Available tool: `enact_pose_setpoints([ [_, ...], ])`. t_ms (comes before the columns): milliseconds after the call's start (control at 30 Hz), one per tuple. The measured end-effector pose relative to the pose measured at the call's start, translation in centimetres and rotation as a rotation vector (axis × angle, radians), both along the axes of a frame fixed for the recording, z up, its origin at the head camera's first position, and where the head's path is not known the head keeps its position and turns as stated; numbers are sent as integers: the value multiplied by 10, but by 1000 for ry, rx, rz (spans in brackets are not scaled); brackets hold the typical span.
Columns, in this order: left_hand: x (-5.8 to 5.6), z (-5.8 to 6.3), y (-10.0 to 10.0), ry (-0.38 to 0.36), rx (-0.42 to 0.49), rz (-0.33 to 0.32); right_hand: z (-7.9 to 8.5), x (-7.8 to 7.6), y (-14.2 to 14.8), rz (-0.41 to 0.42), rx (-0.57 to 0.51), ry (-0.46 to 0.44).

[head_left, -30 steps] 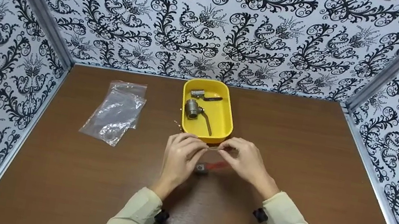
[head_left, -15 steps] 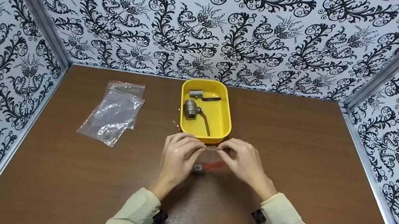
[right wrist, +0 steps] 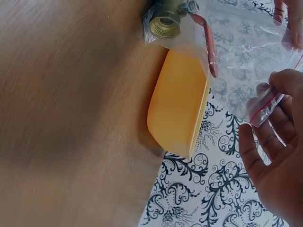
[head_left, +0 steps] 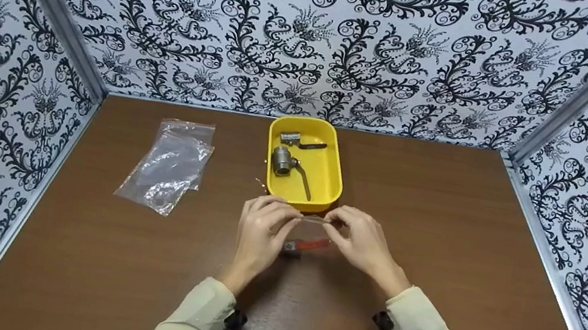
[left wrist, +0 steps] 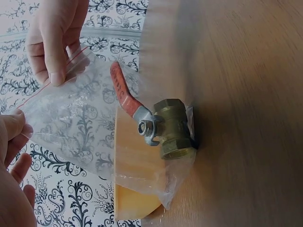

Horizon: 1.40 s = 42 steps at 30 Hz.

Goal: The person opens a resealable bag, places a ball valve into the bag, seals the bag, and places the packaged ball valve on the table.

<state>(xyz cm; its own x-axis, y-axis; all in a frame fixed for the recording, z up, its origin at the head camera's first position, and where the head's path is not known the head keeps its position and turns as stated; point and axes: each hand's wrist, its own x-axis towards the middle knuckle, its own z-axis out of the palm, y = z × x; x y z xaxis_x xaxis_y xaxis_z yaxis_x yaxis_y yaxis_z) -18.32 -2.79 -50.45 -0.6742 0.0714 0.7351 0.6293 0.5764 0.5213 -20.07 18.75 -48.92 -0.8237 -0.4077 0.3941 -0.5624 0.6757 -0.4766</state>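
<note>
A clear zip bag (left wrist: 75,118) with a red line along its mouth hangs between both hands. Inside its lower part lies a brass ball valve (left wrist: 173,127) with a red lever (left wrist: 124,92), close to the tabletop. My left hand (head_left: 263,227) pinches one end of the bag's top edge between thumb and fingers. At the other end, my right hand (head_left: 360,242) pinches the same edge. In the right wrist view the red line runs under the right thumb, and the other fingers spread below it. From the head view, the valve shows between and below the hands.
Just beyond the hands stands a yellow tray (head_left: 333,190), holding a large grey valve (head_left: 282,161) and a smaller dark-handled valve (head_left: 291,138). Flat clear zip bags (head_left: 166,167) lie to the left on the brown table (head_left: 442,215). Patterned walls (head_left: 315,42) enclose the back and sides.
The fingertips have drawn slightly apart along the bag's top edge. The red lever, blurred half a second ago, now shows sharper. Both hands keep their pinch in nearly the same place.
</note>
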Motion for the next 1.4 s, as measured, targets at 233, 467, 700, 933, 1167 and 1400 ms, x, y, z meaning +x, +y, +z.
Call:
enact_pose_setpoints([
  [233,0,-1,0,-2,-1,-1,-1,4,4,-5,5,-44],
  [467,-1,-2,-3,2,8,6,-2,4,0,-18,9,9],
  [700,0,-3,-6,-9,29,0,-3,4,1,-21,9,-27],
  [933,-1,-3,-6,-11,33,5,-4,4,1,-22,5,19],
  [1167,1,-3,-7,-21,40,8,-5,5,5,-25,26,-36],
  [1400,1,-1,-8,-37,55,-6,-9,4,7,-32,36,-40],
])
